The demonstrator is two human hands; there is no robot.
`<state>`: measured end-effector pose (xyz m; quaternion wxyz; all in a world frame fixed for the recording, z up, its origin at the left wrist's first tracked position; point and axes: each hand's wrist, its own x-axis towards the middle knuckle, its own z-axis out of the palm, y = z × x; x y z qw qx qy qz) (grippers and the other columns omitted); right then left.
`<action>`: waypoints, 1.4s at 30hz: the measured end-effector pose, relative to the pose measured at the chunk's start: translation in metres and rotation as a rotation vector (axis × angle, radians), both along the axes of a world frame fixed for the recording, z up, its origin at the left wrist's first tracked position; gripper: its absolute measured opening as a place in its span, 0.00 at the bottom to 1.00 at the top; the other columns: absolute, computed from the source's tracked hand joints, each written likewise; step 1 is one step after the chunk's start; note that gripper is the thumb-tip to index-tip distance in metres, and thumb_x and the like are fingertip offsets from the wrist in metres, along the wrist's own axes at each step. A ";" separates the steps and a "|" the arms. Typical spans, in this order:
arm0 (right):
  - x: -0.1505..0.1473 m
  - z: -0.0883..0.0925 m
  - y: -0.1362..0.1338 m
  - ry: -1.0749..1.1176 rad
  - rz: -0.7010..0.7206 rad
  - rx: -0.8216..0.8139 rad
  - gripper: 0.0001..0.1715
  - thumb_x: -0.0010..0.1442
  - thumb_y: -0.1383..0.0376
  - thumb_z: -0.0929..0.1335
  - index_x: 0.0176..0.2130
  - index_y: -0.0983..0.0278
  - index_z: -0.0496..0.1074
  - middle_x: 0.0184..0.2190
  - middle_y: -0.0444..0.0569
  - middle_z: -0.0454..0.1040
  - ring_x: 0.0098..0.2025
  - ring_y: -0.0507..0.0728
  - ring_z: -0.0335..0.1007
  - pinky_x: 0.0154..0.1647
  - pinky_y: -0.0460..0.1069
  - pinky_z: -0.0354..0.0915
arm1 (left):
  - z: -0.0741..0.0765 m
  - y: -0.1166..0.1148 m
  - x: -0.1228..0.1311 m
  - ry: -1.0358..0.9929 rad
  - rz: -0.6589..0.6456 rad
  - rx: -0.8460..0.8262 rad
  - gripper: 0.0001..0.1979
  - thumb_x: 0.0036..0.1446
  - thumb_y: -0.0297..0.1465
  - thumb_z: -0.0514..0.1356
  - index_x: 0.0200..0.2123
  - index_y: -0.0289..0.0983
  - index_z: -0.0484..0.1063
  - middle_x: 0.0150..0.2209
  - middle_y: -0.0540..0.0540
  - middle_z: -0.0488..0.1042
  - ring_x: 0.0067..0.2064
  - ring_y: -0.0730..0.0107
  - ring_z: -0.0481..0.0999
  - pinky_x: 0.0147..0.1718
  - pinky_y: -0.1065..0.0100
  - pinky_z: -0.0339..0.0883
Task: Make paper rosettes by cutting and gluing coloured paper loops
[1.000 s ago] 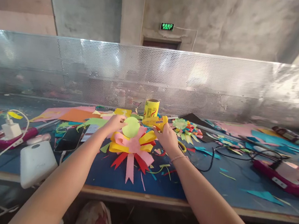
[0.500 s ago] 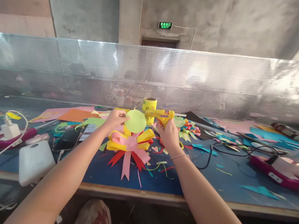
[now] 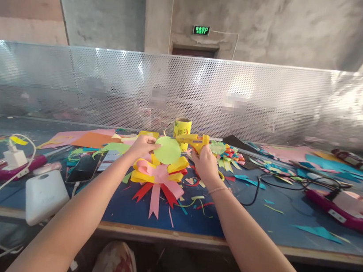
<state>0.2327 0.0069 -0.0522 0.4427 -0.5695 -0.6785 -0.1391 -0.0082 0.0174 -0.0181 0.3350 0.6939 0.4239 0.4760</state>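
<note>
Head view: the left hand's grip (image 3: 143,146) pinches one green disc (image 3: 169,151); the right hand's grip (image 3: 205,160) wraps one yellow glue gun (image 3: 196,139), nozzle near the disc. One layered bow (image 3: 158,175) lies below on the blue worktop (image 3: 268,236), among scattered scraps (image 3: 318,233). One yellow roll (image 3: 182,127) stands behind the gun; two magenta power strips (image 3: 319,204) lie farther out. Beyond are one perforated partition (image 3: 188,88), concrete wall (image 3: 266,22), one exit sign (image 3: 201,30).

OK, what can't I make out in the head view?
Head view:
Green round paper disc: its far side, hidden by the disc itself.
Yellow plastic glue gun: its handle, mostly covered by the right hand.
Yellow cylindrical roll: part of its lower side, behind gun and disc; its print, too small to read.
</note>
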 end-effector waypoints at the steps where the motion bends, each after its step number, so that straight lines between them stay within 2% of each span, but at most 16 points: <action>1: 0.000 0.000 -0.001 -0.006 -0.007 -0.017 0.11 0.57 0.58 0.58 0.35 0.63 0.59 0.27 0.52 0.68 0.28 0.57 0.65 0.24 0.49 0.55 | 0.000 0.000 0.000 0.001 0.006 0.005 0.12 0.41 0.37 0.64 0.25 0.33 0.71 0.21 0.50 0.70 0.20 0.79 0.66 0.21 0.74 0.61; 10: -0.001 0.004 -0.004 -0.047 -0.041 -0.121 0.11 0.59 0.60 0.57 0.36 0.66 0.59 0.32 0.57 0.70 0.32 0.60 0.67 0.27 0.51 0.57 | 0.007 -0.004 -0.002 -0.033 0.056 0.053 0.16 0.39 0.38 0.65 0.17 0.35 0.62 0.15 0.55 0.60 0.18 0.80 0.61 0.18 0.74 0.58; 19: 0.001 0.002 -0.003 -0.049 -0.009 -0.103 0.09 0.59 0.62 0.57 0.36 0.66 0.58 0.30 0.54 0.69 0.31 0.59 0.67 0.27 0.51 0.58 | 0.007 0.003 -0.012 -0.029 0.113 0.085 0.14 0.41 0.40 0.63 0.25 0.33 0.70 0.22 0.50 0.71 0.20 0.78 0.66 0.19 0.74 0.61; 30: 0.002 -0.003 0.001 -0.115 -0.013 -0.067 0.12 0.59 0.62 0.56 0.39 0.67 0.60 0.31 0.56 0.69 0.30 0.60 0.67 0.26 0.52 0.59 | 0.002 0.012 -0.016 -0.065 0.230 0.138 0.13 0.43 0.39 0.61 0.27 0.34 0.70 0.22 0.49 0.71 0.21 0.76 0.68 0.18 0.76 0.60; 37: -0.001 0.002 -0.003 -0.146 -0.025 -0.119 0.08 0.58 0.64 0.57 0.35 0.65 0.61 0.29 0.54 0.69 0.28 0.58 0.68 0.26 0.51 0.58 | 0.003 0.011 -0.018 -0.058 0.265 0.168 0.13 0.45 0.39 0.60 0.27 0.34 0.69 0.22 0.49 0.71 0.22 0.75 0.69 0.18 0.76 0.58; 42: -0.004 0.003 -0.006 -0.168 -0.042 -0.114 0.10 0.58 0.61 0.58 0.35 0.66 0.62 0.30 0.54 0.71 0.30 0.59 0.69 0.26 0.50 0.58 | 0.002 0.011 -0.018 -0.039 0.271 0.218 0.11 0.45 0.38 0.60 0.26 0.34 0.68 0.25 0.48 0.73 0.24 0.76 0.69 0.22 0.75 0.60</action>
